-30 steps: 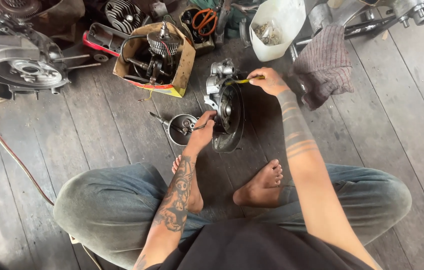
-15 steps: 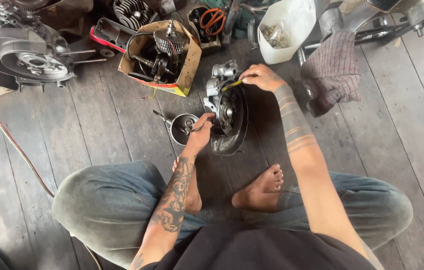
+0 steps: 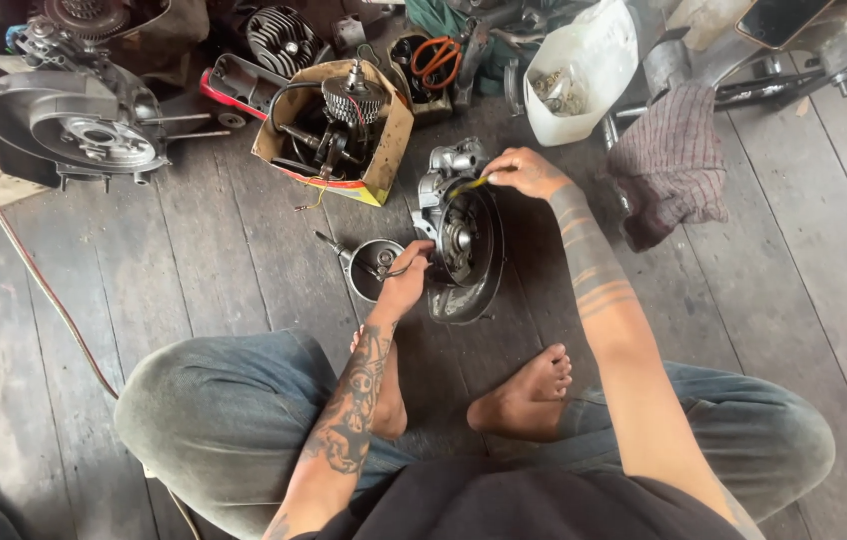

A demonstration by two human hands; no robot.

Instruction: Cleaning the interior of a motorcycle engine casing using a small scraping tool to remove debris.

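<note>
At the far left, on the wooden floor (image 3: 194,270), lies a grey engine case (image 3: 74,125); to its right stands an open cardboard box (image 3: 339,125) full of dark engine parts; in front of the box sits a small round metal cup (image 3: 372,268) with little pieces inside. The left hand (image 3: 406,280) is just right of this cup, its fingers closed on what seems a small tool, and it touches the left edge of the engine cover (image 3: 459,245); this cover stands tilted on the floor, in front of the person's bare feet. The right hand (image 3: 524,172) rests on the top of the cover, fingers pinching a thin yellow tool (image 3: 469,185); further right lie a white plastic container (image 3: 584,70) and a striped cloth (image 3: 674,160).
</note>
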